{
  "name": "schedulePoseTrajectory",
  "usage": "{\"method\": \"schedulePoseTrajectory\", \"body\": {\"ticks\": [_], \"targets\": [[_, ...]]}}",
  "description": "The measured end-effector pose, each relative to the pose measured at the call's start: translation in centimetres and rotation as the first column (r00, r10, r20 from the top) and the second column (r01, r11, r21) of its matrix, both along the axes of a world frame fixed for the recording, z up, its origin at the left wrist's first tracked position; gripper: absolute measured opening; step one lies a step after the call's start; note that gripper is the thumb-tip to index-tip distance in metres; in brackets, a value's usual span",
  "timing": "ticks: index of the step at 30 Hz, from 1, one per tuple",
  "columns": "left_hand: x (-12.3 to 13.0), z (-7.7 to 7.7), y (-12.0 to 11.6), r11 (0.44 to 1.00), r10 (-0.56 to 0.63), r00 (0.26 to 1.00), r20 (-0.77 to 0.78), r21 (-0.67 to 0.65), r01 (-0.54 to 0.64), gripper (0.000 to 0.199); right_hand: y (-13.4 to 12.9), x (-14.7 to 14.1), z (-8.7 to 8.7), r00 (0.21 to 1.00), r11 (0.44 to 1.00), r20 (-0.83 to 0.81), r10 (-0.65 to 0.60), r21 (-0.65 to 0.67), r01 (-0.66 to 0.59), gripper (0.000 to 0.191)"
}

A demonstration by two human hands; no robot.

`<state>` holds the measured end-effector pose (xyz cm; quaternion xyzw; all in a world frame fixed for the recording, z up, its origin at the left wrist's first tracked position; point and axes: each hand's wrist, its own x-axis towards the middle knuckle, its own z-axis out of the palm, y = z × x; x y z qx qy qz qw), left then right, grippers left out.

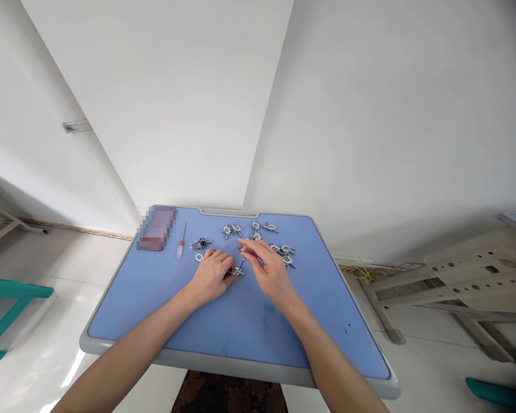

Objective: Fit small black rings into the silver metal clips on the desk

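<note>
My left hand (215,272) rests on the blue desk top, its fingers closed around a small metal fitting (238,272) with a flat plate. A thin metal shaft (241,265) rises from that fitting. Just to the right, my right hand (264,267) has thumb and fingers brought together at the shaft's upper end; its exact kind is too small to tell. Beyond my left hand lie a metal piece with a black round centre (201,244) and a flat ring-shaped plate (198,258). Similar metal fittings (287,250) sit beside and behind my right hand.
A screwdriver with a clear and red handle (180,246) lies left on the desk (155,310), near a blurred-out flat item (158,228). More fittings (232,229) lie toward the back. White walls (189,115) stand behind. A green stool (12,289) is at left.
</note>
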<state>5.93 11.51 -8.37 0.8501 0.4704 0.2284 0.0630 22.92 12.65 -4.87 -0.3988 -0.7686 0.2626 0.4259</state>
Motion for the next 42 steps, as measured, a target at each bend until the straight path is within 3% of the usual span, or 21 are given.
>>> {"method": "schedulePoseTrajectory", "body": {"ticks": [3, 9, 15, 20, 23, 27, 33, 36, 39, 42], "targets": [[0.01, -0.02, 0.03, 1.000, 0.002, 1.000, 0.006, -0.006, -0.002, 0.013, -0.06, 0.01, -0.14, 0.997, 0.996, -0.051, 0.064, -0.058, -0.067, 0.039], [0.03, -0.04, 0.02, 1.000, 0.003, 1.000, 0.009, -0.002, -0.003, 0.012, 0.03, -0.36, -0.28, 0.999, 0.992, 0.009, -0.036, 0.123, 0.035, 0.029], [0.04, 0.05, 0.00, 1.000, 0.004, 1.000, 0.015, -0.009, -0.004, 0.013, -0.05, -0.19, -0.09, 0.999, 1.000, -0.043, 0.021, 0.013, -0.021, 0.039], [0.09, 0.12, -0.04, 1.000, 0.015, 1.000, 0.013, -0.014, -0.015, 0.013, 0.07, -0.29, -0.45, 0.997, 0.994, 0.035, -0.061, 0.087, 0.058, 0.030], [0.05, 0.12, -0.01, 1.000, 0.016, 1.000, 0.013, -0.025, -0.016, 0.013, 0.09, -0.51, -0.61, 0.997, 0.997, -0.038, -0.068, -0.032, 0.067, 0.043], [0.02, 0.15, 0.03, 0.999, 0.021, 1.000, 0.013, -0.028, -0.020, 0.013, 0.01, -0.58, -0.83, 0.994, 0.987, -0.101, 0.043, -0.148, -0.058, 0.054], [0.08, 0.17, 0.03, 0.999, 0.016, 1.000, 0.014, -0.028, -0.016, 0.011, 0.17, -0.21, -0.61, 0.993, 0.996, 0.088, -0.085, -0.003, 0.085, 0.043], [0.07, 0.05, 0.07, 0.999, 0.017, 1.000, 0.016, -0.030, -0.016, 0.010, 0.25, -0.36, -0.63, 0.994, 0.993, 0.003, -0.112, -0.035, 0.112, 0.044], [0.05, -0.05, 0.13, 0.999, 0.016, 1.000, 0.020, -0.031, -0.015, 0.010, 0.28, -0.55, -0.77, 0.974, 0.980, -0.169, -0.154, -0.155, 0.128, 0.049], [0.04, -0.07, 0.16, 0.999, 0.014, 1.000, 0.023, -0.030, -0.013, 0.012, 0.22, -0.43, -0.55, 0.969, 0.971, -0.210, -0.128, -0.227, 0.079, 0.025]]}}
